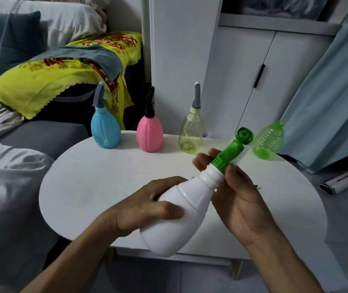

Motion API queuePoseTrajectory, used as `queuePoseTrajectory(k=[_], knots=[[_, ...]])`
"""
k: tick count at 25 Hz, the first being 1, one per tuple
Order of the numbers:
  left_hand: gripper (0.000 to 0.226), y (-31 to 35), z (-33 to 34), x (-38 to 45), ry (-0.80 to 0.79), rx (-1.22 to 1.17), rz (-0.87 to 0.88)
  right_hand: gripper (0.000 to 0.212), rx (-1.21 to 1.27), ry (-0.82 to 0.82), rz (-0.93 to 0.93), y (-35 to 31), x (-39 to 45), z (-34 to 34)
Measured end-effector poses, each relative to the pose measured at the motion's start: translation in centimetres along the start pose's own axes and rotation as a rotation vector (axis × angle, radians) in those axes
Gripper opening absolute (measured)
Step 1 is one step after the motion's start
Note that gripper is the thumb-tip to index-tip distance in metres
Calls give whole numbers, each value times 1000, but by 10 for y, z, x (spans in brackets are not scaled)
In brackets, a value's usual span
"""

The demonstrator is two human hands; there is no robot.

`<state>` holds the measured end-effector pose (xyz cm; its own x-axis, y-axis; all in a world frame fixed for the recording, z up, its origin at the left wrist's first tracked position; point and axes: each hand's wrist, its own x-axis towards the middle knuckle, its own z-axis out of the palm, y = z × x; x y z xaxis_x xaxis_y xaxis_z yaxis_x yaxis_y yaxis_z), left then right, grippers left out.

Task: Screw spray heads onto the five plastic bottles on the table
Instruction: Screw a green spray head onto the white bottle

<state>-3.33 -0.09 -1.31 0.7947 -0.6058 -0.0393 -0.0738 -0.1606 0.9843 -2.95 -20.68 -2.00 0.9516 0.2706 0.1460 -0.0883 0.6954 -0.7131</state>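
Note:
I hold a white plastic bottle (181, 212) tilted over the white round table (97, 178), neck pointing up and right. My left hand (147, 206) wraps its body. My right hand (236, 191) pinches the ribbed collar of a green spray head (231, 152) that sits on the bottle's neck. At the table's far edge stand a blue bottle (105, 130) with a grey-blue head, a pink bottle (150, 132) with a black head, and a clear yellowish bottle (191, 134) with a grey head. A ribbed green bottle (269, 140) stands at the far right with no head on it.
A bed with grey bedding (10, 166) lies left of the table, with a yellow floral cloth (63, 68) behind. White cabinet doors (253, 70) and a light blue curtain (333, 102) stand behind and right. A small roller-like item (340, 182) lies on the floor at right.

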Motion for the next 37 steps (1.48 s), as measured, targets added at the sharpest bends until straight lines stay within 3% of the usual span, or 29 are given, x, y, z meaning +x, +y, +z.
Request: queuePoseTrajectory(k=[5, 8, 10, 11, 14, 16, 20, 27, 31, 33, 35, 37], knots=[[56, -2, 6, 5, 86, 138, 45, 42, -169, 200, -61, -2, 1, 1], [69, -7, 15, 8, 203, 445, -46, 24, -211, 356, -69, 5, 0, 1], [74, -10, 24, 10, 230, 485, -91, 17, -172, 344, -3, 4, 1, 1], [72, -10, 25, 11, 187, 433, -96, 15, -123, 298, 49, 2, 1, 2], [63, -4, 23, 10, -158, 149, -181, 34, 7, 163, 173, -2, 0, 0], [62, -1, 21, 9, -238, 82, -235, 35, 13, 124, 185, -2, -1, 0], [61, -2, 28, 11, -82, 183, -180, 22, -74, 232, 101, 0, 2, 5], [62, -4, 35, 15, 97, 347, -120, 34, -106, 474, -37, 2, 8, 11], [74, -14, 58, 19, 370, 667, -19, 33, -140, 672, -111, 3, 14, 4], [73, -14, 55, 23, 359, 582, -15, 22, -90, 526, -66, -3, 15, 2], [70, -15, 40, 26, 241, 464, -56, 19, 3, 326, 1, -10, 13, 3], [68, -17, 32, 27, 182, 435, -73, 21, 8, 277, 40, -11, 13, 4]])
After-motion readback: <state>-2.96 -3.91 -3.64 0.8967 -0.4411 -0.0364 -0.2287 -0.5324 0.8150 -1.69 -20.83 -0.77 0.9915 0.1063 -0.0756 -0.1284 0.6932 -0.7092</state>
